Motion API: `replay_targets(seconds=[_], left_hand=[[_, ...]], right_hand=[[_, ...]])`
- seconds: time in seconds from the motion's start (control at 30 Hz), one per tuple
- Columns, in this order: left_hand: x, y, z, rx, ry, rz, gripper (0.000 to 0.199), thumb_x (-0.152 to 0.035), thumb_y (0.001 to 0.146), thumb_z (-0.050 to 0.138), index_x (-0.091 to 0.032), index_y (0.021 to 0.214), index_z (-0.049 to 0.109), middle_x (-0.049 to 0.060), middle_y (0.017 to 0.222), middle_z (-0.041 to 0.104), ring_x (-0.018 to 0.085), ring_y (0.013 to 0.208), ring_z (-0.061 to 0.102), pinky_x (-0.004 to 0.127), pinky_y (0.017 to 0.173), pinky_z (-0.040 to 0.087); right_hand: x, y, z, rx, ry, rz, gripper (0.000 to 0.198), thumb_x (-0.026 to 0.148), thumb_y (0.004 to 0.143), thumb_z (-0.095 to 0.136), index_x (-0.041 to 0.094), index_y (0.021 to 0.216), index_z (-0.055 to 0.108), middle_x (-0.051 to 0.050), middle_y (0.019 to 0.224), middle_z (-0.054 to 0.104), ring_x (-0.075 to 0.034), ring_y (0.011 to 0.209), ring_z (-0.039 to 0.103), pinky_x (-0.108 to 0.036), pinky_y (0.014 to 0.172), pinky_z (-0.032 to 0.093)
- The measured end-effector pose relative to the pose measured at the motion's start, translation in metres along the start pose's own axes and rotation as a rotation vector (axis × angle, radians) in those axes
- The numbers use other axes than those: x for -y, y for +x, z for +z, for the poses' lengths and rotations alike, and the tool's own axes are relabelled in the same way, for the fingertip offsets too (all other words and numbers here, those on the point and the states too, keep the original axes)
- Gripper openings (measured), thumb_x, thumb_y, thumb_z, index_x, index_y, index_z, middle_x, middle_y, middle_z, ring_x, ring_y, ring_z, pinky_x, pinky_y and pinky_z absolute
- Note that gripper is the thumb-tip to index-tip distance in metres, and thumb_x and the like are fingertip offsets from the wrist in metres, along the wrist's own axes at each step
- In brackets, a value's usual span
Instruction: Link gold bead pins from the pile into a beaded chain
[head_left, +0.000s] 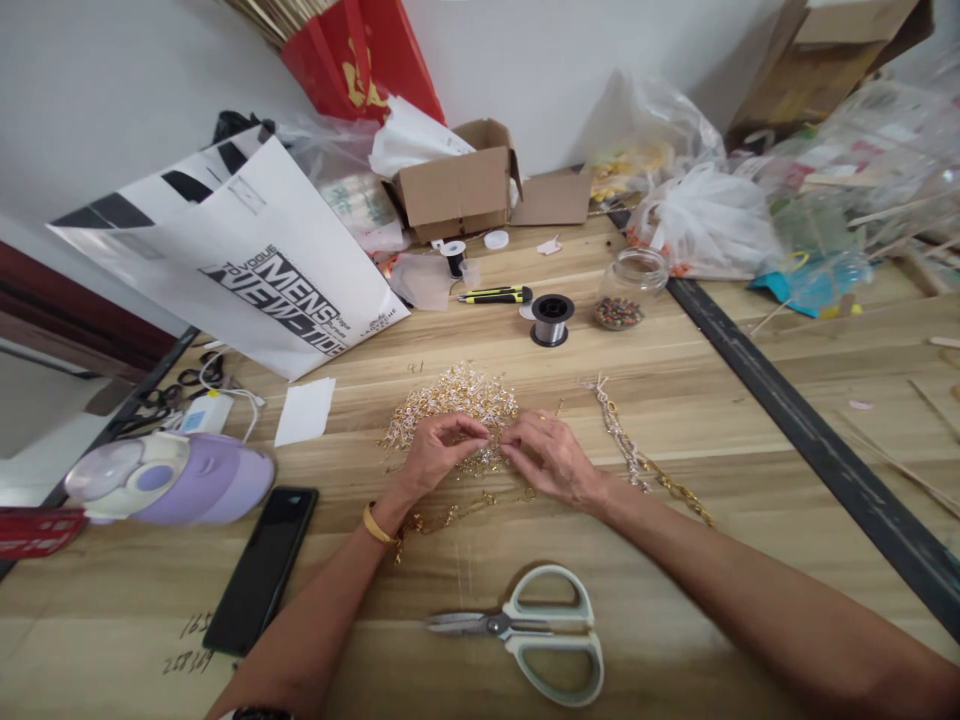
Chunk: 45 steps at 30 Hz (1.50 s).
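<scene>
My left hand point(441, 452) and my right hand point(553, 458) face each other at the near edge of a pile of small gold and clear beads point(450, 395). On each hand the thumb and fingers are pinched together. Whatever lies between the fingertips is too small to make out. A gold beaded strand point(450, 516) runs along the table just below the hands. To the right of my right hand lie silver and gold strands point(626, 445). Scissors with pale handles point(551, 635) rest nearer to me, their blades pointing left.
Behind the beads are a wire spool point(551, 322), a yellow-black utility knife point(495, 295) and a glass jar point(626, 290) of dark beads. At left are a phone point(262, 570), a purple bottle point(202, 478) and a white bag point(247, 260). A cardboard box point(454, 190) stands by the wall.
</scene>
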<state>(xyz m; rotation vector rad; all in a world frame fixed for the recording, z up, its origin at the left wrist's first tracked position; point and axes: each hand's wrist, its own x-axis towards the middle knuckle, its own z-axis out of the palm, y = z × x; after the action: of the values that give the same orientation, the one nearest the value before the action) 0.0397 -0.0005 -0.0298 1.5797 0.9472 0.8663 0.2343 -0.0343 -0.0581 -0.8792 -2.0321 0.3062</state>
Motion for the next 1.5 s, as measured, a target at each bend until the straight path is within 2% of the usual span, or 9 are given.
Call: replay_targets(seconds=[0.43, 0.97, 1.13, 1.33, 1.5], left_hand=[[0.001, 0.0, -0.001, 0.016, -0.019, 0.011, 0.015, -0.024, 0.066, 0.079, -0.014, 0.075, 0.071, 0.006, 0.075, 0.071, 0.015, 0.072, 0.065, 0.028, 0.071, 0.053], [0.0, 0.001, -0.001, 0.031, -0.027, 0.016, 0.012, -0.024, 0.067, 0.078, -0.015, 0.074, 0.073, 0.005, 0.074, 0.071, 0.015, 0.071, 0.064, 0.027, 0.069, 0.051], [0.002, 0.0, -0.001, 0.023, 0.092, 0.057, 0.009, -0.024, 0.073, 0.073, -0.016, 0.077, 0.073, 0.005, 0.075, 0.071, 0.015, 0.07, 0.063, 0.027, 0.068, 0.049], [-0.002, -0.001, 0.003, -0.008, 0.326, 0.198, 0.006, -0.022, 0.079, 0.068, -0.017, 0.077, 0.071, 0.005, 0.077, 0.07, 0.016, 0.075, 0.062, 0.029, 0.074, 0.047], [-0.01, -0.003, 0.009, 0.072, 0.474, 0.316, 0.005, -0.016, 0.08, 0.065, -0.016, 0.077, 0.069, 0.005, 0.078, 0.07, 0.017, 0.076, 0.061, 0.031, 0.077, 0.046]], right_hand=[[-0.003, -0.002, 0.003, -0.021, -0.016, -0.018, 0.007, 0.02, 0.092, 0.052, 0.018, 0.096, 0.057, -0.006, 0.084, 0.064, -0.018, 0.077, 0.056, -0.031, 0.072, 0.045], [0.0, 0.0, 0.0, -0.035, -0.023, -0.04, 0.008, 0.019, 0.093, 0.049, 0.017, 0.094, 0.056, -0.006, 0.082, 0.063, -0.018, 0.076, 0.054, -0.031, 0.07, 0.043], [-0.001, 0.0, -0.001, -0.036, 0.001, 0.015, 0.008, 0.018, 0.093, 0.048, 0.018, 0.092, 0.056, -0.006, 0.081, 0.063, -0.017, 0.074, 0.054, -0.031, 0.068, 0.042], [-0.005, -0.001, 0.0, -0.05, 0.107, 0.186, 0.01, 0.021, 0.093, 0.048, 0.018, 0.089, 0.056, -0.005, 0.079, 0.062, -0.017, 0.073, 0.056, -0.03, 0.069, 0.044], [-0.005, 0.0, -0.001, -0.08, 0.145, 0.245, 0.008, 0.02, 0.09, 0.05, 0.018, 0.087, 0.057, -0.003, 0.076, 0.06, -0.016, 0.071, 0.056, -0.029, 0.067, 0.044]])
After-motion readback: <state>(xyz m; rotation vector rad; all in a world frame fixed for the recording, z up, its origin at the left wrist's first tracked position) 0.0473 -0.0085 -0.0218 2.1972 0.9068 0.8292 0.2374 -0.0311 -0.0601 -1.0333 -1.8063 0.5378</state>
